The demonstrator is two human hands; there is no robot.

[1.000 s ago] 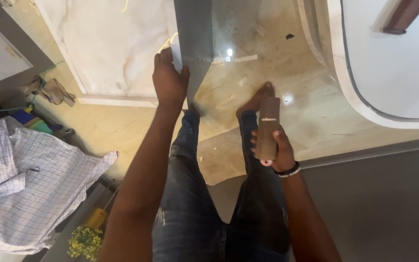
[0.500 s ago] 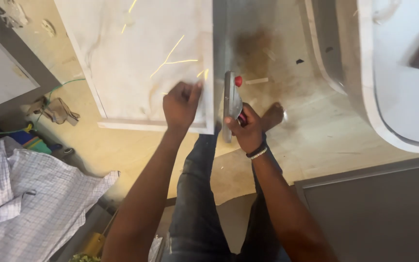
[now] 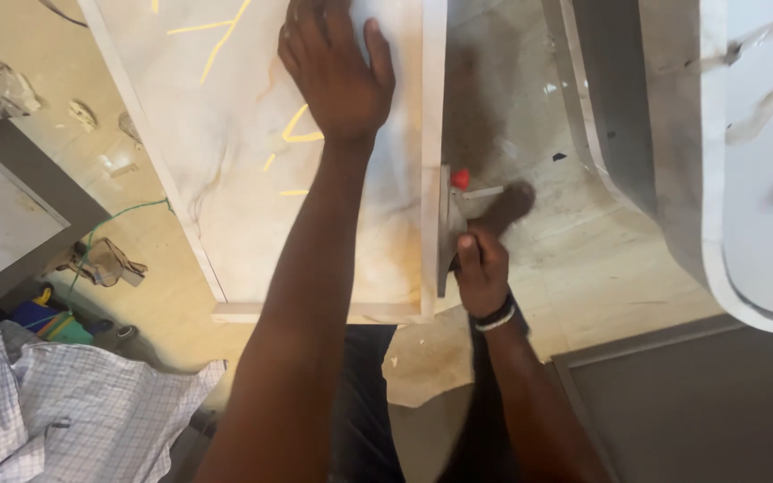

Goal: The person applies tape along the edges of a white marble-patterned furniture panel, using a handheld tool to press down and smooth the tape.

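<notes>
1. Left hand (image 3: 337,76) lies flat with fingers spread on the slab (image 3: 225,161), near its right edge.
2. Right hand (image 3: 482,273) is closed around a thin dark tool (image 3: 445,228) with a red knob (image 3: 461,179), pressed against the slab's right edge, just right of the left forearm.
3. Left of both hands, a checked cloth (image 3: 55,411) lies on the floor (image 3: 601,259), and a green wire (image 3: 114,219) runs past the slab's left edge.
4. Right of the right hand stands a curved white panel (image 3: 753,179).
</notes>
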